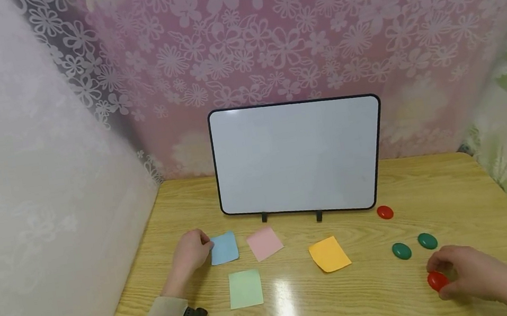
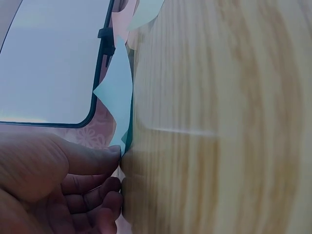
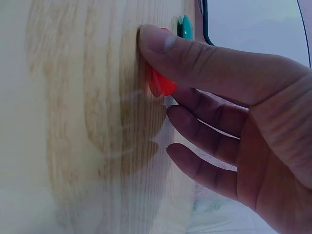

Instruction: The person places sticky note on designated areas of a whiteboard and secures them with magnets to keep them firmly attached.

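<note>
My left hand (image 1: 191, 252) is at the left edge of a blue sticky note (image 1: 225, 248), its thumb and fingers pinching that edge. In the left wrist view the note (image 2: 119, 92) stands up slightly from the table, its far corners curling. On the right side, my right hand (image 1: 477, 271) holds a round red magnet (image 1: 437, 280) between thumb and fingers, low over the tabletop. The right wrist view shows the thumb across the magnet (image 3: 165, 85), covering part of it. Two green magnets (image 1: 401, 251) lie just beyond this hand.
A whiteboard (image 1: 299, 157) with a black frame stands upright at the back on small black feet. Pink (image 1: 265, 243), green (image 1: 245, 289) and orange sticky notes (image 1: 330, 254) lie on the wooden table (image 1: 350, 305). Another red magnet (image 1: 385, 212) lies near the board's lower right corner.
</note>
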Available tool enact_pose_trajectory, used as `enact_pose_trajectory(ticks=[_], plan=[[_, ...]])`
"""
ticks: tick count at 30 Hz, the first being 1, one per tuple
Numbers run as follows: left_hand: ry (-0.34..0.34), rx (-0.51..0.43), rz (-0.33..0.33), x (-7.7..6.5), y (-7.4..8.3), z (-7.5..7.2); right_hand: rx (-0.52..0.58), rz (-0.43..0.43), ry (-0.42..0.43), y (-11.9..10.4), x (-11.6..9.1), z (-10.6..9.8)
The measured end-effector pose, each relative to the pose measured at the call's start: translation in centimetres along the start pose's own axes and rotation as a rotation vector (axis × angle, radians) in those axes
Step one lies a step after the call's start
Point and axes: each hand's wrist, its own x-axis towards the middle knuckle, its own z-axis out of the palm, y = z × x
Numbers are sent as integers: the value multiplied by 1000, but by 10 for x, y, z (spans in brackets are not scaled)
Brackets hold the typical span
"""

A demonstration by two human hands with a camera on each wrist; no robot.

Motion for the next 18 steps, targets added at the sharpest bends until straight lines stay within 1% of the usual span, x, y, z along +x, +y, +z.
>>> enact_pose_trajectory(ticks=[2, 6, 9, 14, 18], plan=[[0, -8, -3, 1, -1, 1, 8, 30, -8, 0, 0, 0], [0, -36, -6, 1, -2, 3, 35, 60, -25, -2, -1, 0], [2, -55, -7, 2, -3, 4, 54, 62, -27, -3, -1, 0], [3, -78, -1, 5, -8, 6, 64, 89, -33, -1, 0, 1], [2, -73, -6, 5, -10, 6, 65, 71, -23, 3, -1, 4]])
